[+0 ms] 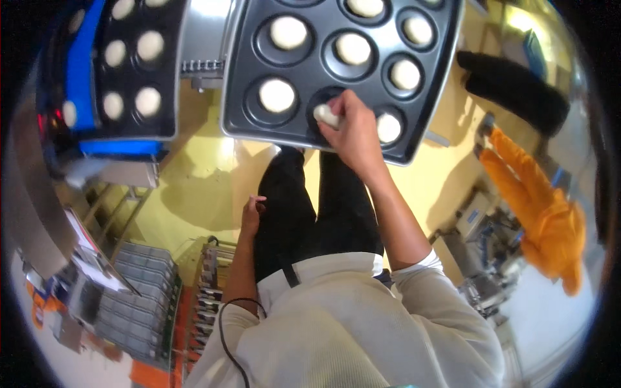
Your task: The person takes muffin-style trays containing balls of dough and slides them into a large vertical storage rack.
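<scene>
My right hand (pixel 350 128) pinches a pale dough ball (pixel 326 116) between thumb and fingers, over a front-row cup of a dark baking pan (pixel 303 104). Round dough balls lie in the neighbouring cups: one dough ball (pixel 277 95) to the left, another dough ball (pixel 388 128) to the right, and several more in the rows behind. Part of the cup under my fingers is hidden by the hand. Down beside my thigh hangs my left hand (pixel 252 213), fingers curled and apart from any object.
Left of the pan, past a metal conveyor part with a chain (pixel 203 66), is a second dark pan (pixel 133 80) of dough balls. Stacked grey crates (pixel 138 291) and a metal rack (pixel 213 291) stand lower left. A person in orange clothing (pixel 543 213) is at the right.
</scene>
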Tool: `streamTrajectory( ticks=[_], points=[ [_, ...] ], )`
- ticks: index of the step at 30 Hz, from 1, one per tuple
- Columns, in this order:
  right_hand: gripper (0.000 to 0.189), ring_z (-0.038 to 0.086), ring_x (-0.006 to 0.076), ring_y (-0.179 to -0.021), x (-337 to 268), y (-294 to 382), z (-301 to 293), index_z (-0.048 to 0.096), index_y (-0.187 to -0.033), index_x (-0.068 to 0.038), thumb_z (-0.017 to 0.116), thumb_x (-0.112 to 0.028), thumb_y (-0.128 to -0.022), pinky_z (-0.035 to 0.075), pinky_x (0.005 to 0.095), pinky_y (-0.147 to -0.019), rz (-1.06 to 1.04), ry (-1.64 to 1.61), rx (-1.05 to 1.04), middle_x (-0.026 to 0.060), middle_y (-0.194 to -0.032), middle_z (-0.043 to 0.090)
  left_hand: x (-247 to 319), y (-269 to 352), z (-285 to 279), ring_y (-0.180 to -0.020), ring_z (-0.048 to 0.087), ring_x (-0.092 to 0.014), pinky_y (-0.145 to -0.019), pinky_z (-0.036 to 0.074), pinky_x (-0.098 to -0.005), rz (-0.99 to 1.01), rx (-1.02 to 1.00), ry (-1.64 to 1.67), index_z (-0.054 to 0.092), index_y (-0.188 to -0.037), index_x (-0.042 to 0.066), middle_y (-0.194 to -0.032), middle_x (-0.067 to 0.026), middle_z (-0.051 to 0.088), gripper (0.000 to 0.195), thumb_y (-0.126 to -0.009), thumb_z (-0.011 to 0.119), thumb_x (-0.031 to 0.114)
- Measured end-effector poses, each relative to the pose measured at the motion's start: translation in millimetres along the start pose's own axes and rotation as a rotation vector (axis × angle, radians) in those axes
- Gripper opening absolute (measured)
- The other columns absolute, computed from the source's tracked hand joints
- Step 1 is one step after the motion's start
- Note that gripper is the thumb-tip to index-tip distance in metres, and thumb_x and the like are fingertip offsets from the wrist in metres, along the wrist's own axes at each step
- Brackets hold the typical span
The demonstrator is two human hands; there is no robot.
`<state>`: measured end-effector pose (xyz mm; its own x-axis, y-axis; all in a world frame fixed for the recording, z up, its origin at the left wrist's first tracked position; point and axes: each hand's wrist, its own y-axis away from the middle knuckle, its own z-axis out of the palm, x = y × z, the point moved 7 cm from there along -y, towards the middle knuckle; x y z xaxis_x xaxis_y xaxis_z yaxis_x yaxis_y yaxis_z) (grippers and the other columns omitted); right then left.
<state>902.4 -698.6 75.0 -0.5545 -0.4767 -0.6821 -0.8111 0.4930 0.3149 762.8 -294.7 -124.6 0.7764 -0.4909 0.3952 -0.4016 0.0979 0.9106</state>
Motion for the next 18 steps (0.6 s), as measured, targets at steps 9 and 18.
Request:
streamTrajectory(
  ticks=[9,18],
  points=[
    [0.038,0.063,0.0235,-0.078,10,-8,-6,0.054,-0.099,0.0,0.075,-0.003,-0.068,0.05,0.0328,-0.072,0.021,-0.133,-0.14,0.0136,-0.086,0.064,16,1,8,-0.068,0.052,-0.015,-0.067,0.042,-0.0296,0.051,0.008,0.042,0.066,-0.09,0.006,-0.07,-0.0045,0.055,0.05,-0.098,0.034,0.043],
    [0.067,0.033,0.0411,-0.125,-11,23,-35,0.039,-0.134,0.001,0.062,-0.034,-0.082,0.022,0.0506,-0.107,-0.293,0.424,0.067,0.0227,-0.138,0.035,160,36,97,-0.086,0.059,-0.019,-0.086,0.047,-0.0331,0.282,-0.076,0.535,0.055,-0.112,-0.001,-0.092,-0.0069,0.056,0.054,-0.099,0.033,0.047]
  ],
)
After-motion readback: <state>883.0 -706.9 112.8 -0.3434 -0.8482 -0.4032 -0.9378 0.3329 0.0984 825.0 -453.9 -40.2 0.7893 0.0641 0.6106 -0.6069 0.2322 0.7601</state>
